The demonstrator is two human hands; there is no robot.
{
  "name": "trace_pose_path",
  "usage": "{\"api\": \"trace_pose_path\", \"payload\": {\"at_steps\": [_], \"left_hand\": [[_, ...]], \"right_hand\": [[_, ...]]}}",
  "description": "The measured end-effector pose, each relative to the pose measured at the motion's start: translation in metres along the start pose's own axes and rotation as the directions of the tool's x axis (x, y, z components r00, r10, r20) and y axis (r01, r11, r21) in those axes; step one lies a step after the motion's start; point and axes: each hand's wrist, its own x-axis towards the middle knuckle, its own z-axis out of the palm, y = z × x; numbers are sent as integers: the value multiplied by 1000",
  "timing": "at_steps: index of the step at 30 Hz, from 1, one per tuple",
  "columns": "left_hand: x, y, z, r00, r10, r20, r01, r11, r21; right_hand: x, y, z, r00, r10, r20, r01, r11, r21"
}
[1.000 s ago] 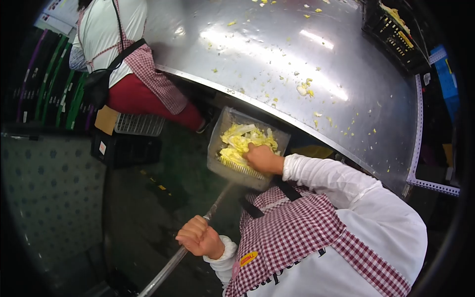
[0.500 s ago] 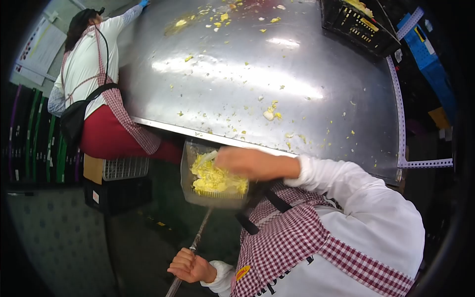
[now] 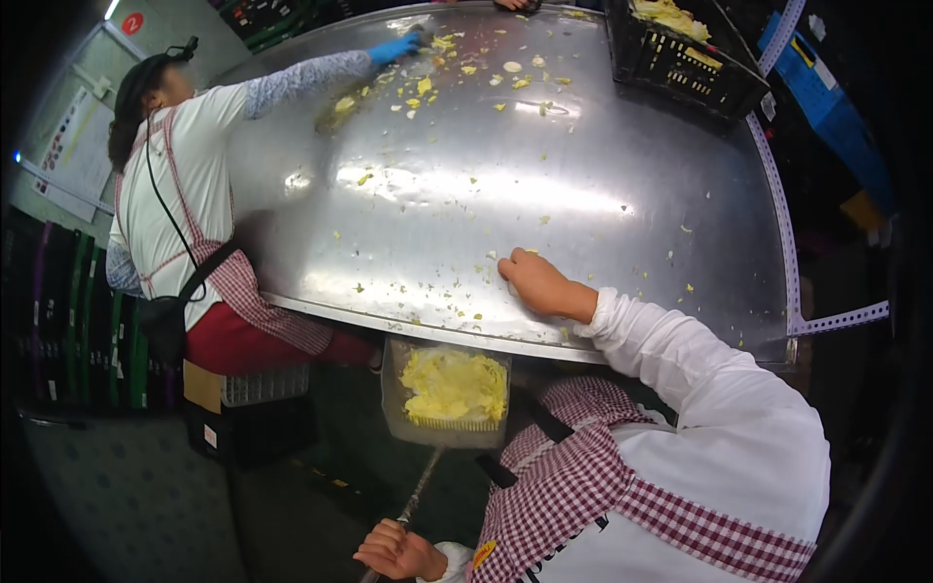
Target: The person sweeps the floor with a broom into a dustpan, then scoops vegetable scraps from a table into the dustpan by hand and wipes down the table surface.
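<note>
My left hand (image 3: 400, 551) is wrapped round the handle (image 3: 420, 489) of a long-handled dustpan (image 3: 442, 436). Its pan sits below the table's near edge, holding a heap of yellow leaf scraps (image 3: 452, 387) that look like cabbage. My right hand (image 3: 544, 284) is down at the metal table (image 3: 622, 262) near that edge, its fingers curled together. Whatever lies under or inside those fingers is hidden. Just left of the fingertips is a small pale scrap (image 3: 493, 255).
A co-worker (image 3: 185, 165) sits at the left, one blue-gloved hand (image 3: 396, 47) reaching over scattered leaf scraps (image 3: 425, 85). A black crate (image 3: 685, 70) stands at the table's far right corner, leaves inside. Another hand (image 3: 515, 4) shows at the top edge.
My right hand has moved from above the dustpan up onto the table, covering where a pale leafy lump lay. The co-worker's gloved arm now reaches farther over the table. The view has shifted.
</note>
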Motion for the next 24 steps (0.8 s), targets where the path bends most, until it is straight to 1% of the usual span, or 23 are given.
{"api": "trace_pose_path", "payload": {"at_steps": [1,2,4,5,7,9,11,12,13,14,16,17,18,19,20,21,22,23,24], "left_hand": [[1,2,2,1000,4,3,-4,1000,-2],[0,4,4,1000,9,3,-9,1000,-3],[-1,10,11,1000,18,-2,-18,1000,4],[0,12,14,1000,27,-6,-27,1000,8],[-1,17,18,999,32,15,-33,999,12],[-1,20,14,999,31,40,-32,999,17],[0,12,-1,997,70,-23,-65,984,166],[2,15,1,997,65,-29,-59,983,176],[5,16,4,998,63,31,-67,988,140],[8,19,6,994,61,87,-70,992,104],[10,21,9,996,68,56,-73,993,92],[11,21,3,994,73,78,-78,995,68],[10,18,-5,991,88,104,-91,995,29],[5,15,-10,990,102,97,-104,994,21],[1,13,-16,990,109,87,-112,993,29],[1,13,-16,990,105,90,-109,993,42],[1,13,-19,989,98,107,-102,994,32],[1,12,-21,991,98,86,-101,995,26],[1,11,-22,993,94,69,-95,995,19]], "right_hand": [[-1,2,-2,999,11,34,-11,1000,4],[-2,1,-6,999,9,33,-9,1000,4],[-4,-3,-16,991,105,82,-108,994,36],[-4,-4,-21,992,100,83,-103,994,37],[-4,-4,-30,974,155,168,-153,988,-23],[-2,-8,-30,974,155,164,-151,988,-37],[4,-7,-29,975,158,159,-152,987,-52],[10,-4,-30,955,169,243,-154,985,-79],[14,-1,-25,927,177,331,-152,983,-102],[14,2,-19,948,180,264,-168,984,-66],[13,4,-19,984,122,127,-121,993,-16],[9,-9,-23,984,113,136,-112,994,-11],[6,-28,-33,994,93,53,-100,986,136],[1,-46,-40,996,83,-32,-71,958,278],[-7,-66,-36,993,-4,-115,46,930,366],[-14,-84,-28,976,-52,-213,137,902,409],[-21,-97,-8,955,-109,-277,219,887,406],[-30,-111,11,928,-171,-331,306,857,415],[-36,-115,34,938,-255,-234,319,900,298]]}}
